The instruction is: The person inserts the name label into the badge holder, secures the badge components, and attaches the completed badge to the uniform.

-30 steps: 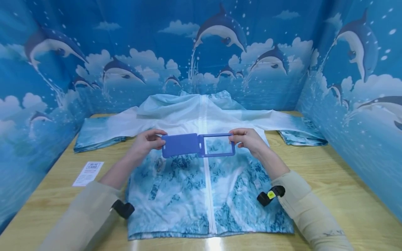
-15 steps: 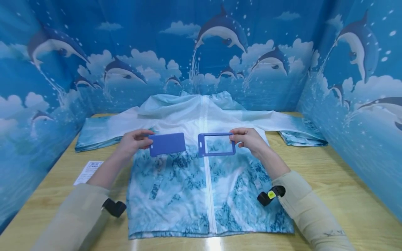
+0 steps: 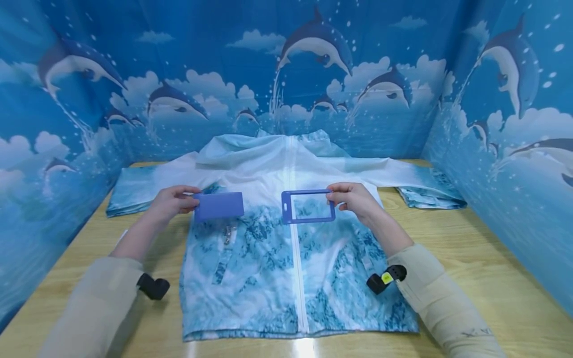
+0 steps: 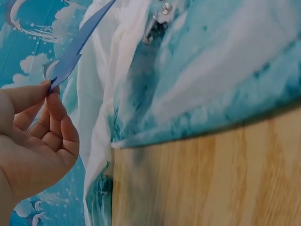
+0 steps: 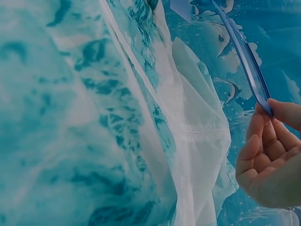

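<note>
Two blue-purple parts of a card holder are held apart above a jacket. My left hand (image 3: 172, 203) pinches the solid card holder cover (image 3: 220, 206) at its left end. At its upper right end, the card holder frame (image 3: 309, 221), with a large window, is pinched by my right hand (image 3: 351, 200). Both wrist views show thumb and fingertips gripping the thin edges of the cover (image 4: 75, 52) and the frame (image 5: 244, 59). Below them a teal and white zip jacket (image 3: 250, 293) lies spread flat, its sleeves folded out to both sides.
Under the jacket is a wooden table (image 3: 483, 268). A white paper card (image 3: 123, 234) lies mostly hidden behind my left forearm. Blue curtains (image 3: 215, 44) with dolphins stand at the back and both sides. Each wrist wears a black strapped device (image 3: 153, 286).
The cover, joined to the frame a second ago, has come apart from it. My left hand has carried it leftward, and its arm now covers most of the paper card. My right hand stays put.
</note>
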A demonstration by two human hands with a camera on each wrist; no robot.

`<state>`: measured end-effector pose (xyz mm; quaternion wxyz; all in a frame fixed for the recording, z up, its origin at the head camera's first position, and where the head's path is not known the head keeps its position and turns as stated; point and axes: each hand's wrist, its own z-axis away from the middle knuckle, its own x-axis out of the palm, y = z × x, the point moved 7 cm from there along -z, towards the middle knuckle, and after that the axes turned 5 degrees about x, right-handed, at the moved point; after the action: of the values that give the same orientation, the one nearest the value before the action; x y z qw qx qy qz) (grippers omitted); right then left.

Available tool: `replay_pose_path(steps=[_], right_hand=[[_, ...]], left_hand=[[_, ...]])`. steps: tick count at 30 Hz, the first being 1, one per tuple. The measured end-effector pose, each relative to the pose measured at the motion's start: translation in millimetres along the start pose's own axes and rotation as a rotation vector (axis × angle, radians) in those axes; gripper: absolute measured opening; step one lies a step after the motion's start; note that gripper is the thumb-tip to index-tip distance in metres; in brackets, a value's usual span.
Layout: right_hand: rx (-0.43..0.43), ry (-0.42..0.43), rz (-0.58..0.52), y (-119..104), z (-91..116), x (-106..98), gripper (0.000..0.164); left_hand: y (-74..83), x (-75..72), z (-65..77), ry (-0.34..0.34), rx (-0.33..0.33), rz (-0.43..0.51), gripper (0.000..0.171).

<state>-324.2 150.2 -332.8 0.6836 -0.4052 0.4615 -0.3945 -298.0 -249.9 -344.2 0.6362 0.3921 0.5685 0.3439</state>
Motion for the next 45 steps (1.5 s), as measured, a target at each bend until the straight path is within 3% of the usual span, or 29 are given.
replay_pose_path(steps=[7,13,19,25,34,45], right_hand=[[0.000,-0.003,-0.003,2.0,-0.8,0.7,0.030],[-0.008,-0.006,-0.006,1.0,0.4,0.1,0.031],[-0.008,-0.011,-0.015,0.7,0.6,-0.4,0.032],[-0.003,-0.015,-0.012,1.8,-1.6,0.3,0.032],[-0.004,-0.016,-0.009,2.4,-2.5,1.1,0.031],[-0.009,-0.022,-0.008,0.3,-1.2,1.4,0.032]], left_hand=[[-15.4,-5.3,-2.6,-0.033,-0.041,-0.049,0.047],[-29.2,-12.0,-2.3,-0.029,-0.110,-0.056,0.046],[-38.1,-13.5,-3.9,-0.023,-0.160,-0.123,0.046],[-41.5,-12.8,-7.2,0.025,-0.157,-0.183,0.046],[-45.8,-11.6,-10.2,0.030,-0.141,-0.194,0.043],[-39.2,-22.0,1.8,0.015,-0.121,-0.207,0.042]])
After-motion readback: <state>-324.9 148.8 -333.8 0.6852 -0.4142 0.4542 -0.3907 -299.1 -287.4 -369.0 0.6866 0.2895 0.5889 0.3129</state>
